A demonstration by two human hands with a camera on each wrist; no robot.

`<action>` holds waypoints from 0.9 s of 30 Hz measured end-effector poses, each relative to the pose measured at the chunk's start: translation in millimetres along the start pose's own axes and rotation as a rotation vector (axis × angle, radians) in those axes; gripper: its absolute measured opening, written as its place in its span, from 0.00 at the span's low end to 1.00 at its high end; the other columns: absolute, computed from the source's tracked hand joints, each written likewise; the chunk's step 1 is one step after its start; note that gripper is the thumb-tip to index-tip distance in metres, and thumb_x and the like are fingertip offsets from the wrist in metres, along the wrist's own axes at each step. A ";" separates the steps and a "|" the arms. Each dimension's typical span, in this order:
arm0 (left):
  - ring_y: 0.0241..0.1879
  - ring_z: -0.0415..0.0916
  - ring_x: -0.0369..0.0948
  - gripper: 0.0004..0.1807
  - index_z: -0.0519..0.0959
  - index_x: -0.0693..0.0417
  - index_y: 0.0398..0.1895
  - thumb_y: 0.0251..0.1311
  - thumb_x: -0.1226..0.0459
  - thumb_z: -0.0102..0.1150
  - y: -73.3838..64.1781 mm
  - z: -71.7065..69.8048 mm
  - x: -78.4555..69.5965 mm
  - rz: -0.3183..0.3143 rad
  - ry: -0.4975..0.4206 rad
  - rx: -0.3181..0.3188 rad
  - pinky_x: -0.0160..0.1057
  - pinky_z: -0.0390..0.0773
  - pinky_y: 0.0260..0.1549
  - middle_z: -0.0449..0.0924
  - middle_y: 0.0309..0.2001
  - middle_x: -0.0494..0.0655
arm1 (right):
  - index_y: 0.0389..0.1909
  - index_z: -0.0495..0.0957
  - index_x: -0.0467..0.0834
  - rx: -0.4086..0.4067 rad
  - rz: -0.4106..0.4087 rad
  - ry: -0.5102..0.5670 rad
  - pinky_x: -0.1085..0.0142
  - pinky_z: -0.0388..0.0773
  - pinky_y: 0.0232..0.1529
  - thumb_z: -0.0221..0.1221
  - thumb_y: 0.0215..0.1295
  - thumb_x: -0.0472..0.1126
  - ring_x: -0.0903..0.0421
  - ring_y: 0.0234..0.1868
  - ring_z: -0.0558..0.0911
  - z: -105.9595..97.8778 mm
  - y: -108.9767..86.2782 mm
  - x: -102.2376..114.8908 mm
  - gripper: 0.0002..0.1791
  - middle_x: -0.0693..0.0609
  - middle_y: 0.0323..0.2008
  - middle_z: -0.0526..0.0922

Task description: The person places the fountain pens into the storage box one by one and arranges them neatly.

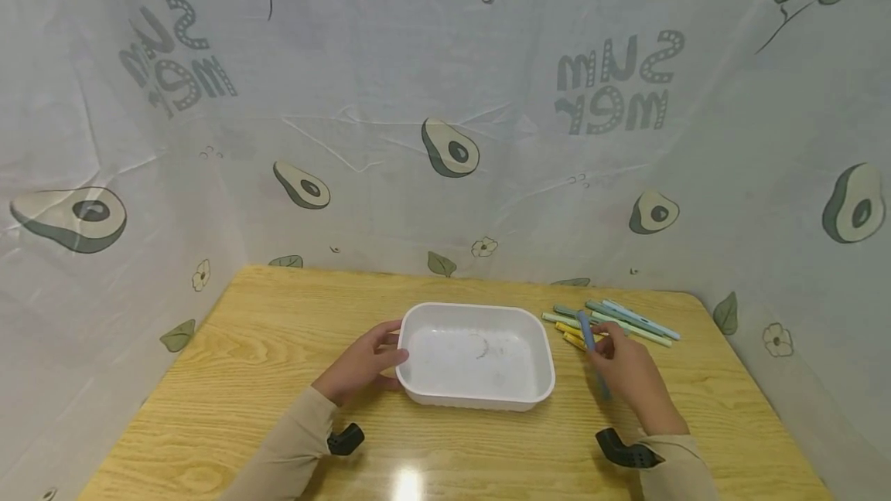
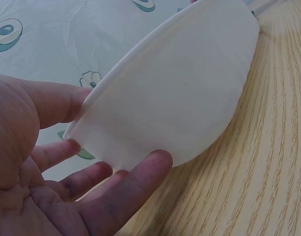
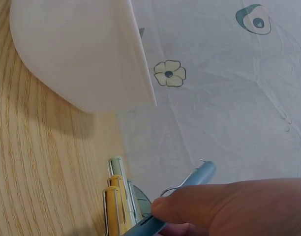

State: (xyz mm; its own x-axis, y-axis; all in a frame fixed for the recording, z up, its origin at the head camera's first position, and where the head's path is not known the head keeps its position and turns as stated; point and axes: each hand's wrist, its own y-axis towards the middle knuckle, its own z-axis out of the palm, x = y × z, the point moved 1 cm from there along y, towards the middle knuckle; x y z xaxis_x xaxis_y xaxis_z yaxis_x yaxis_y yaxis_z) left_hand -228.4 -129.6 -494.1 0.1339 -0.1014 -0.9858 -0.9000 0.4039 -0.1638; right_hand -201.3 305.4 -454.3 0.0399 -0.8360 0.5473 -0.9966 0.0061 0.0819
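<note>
A white plastic basin [image 1: 476, 354] with rounded corners stands on the wooden table. At its left end my left hand [image 1: 363, 363] grips it, the thumb [image 2: 62, 101] over the rim and the other fingers spread along the outer wall. Right of the basin, my right hand [image 1: 626, 368] pinches a blue pen [image 1: 586, 329] with a metal clip, held at a tilt above the table. Just beyond that hand lies a loose pile of pens: yellow pens [image 1: 572, 340], green pens [image 1: 629, 318] and a light blue pen [image 1: 668, 331].
The wooden table [image 1: 278, 323] ends at a hanging pale cloth [image 1: 376, 215] printed with avocados, which closes off the back and both sides. Black wrist mounts [image 1: 346, 439] sit at both sleeves.
</note>
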 end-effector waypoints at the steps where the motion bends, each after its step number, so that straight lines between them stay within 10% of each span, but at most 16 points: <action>1: 0.61 0.77 0.57 0.34 0.59 0.55 0.80 0.75 0.65 0.58 0.1 0.0 -0.1 0.000 -0.001 0.002 0.54 0.89 0.45 0.69 0.69 0.64 | 0.64 0.71 0.35 0.000 -0.001 0.011 0.56 0.83 0.34 0.62 0.72 0.35 0.45 0.42 0.85 -0.1 0.8 0.3 0.23 0.44 0.41 0.84; 27: 0.60 0.77 0.58 0.35 0.58 0.56 0.80 0.74 0.64 0.60 -2.4 0.4 -2.2 -0.002 -0.018 0.016 0.54 0.89 0.44 0.67 0.69 0.67 | 0.84 0.44 0.47 -0.101 -0.118 0.211 0.68 0.88 0.34 0.62 0.71 0.31 0.42 0.47 0.84 0.0 4.5 10.1 0.49 0.35 0.59 0.75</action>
State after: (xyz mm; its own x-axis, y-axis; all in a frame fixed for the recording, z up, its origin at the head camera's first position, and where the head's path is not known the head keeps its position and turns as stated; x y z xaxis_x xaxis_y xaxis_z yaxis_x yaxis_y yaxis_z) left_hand -226.4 -130.0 -491.6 0.1433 -0.0859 -0.9859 -0.8929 0.4185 -0.1662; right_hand -205.3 296.9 -448.4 0.1798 -0.7012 0.6899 -0.9725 -0.0212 0.2320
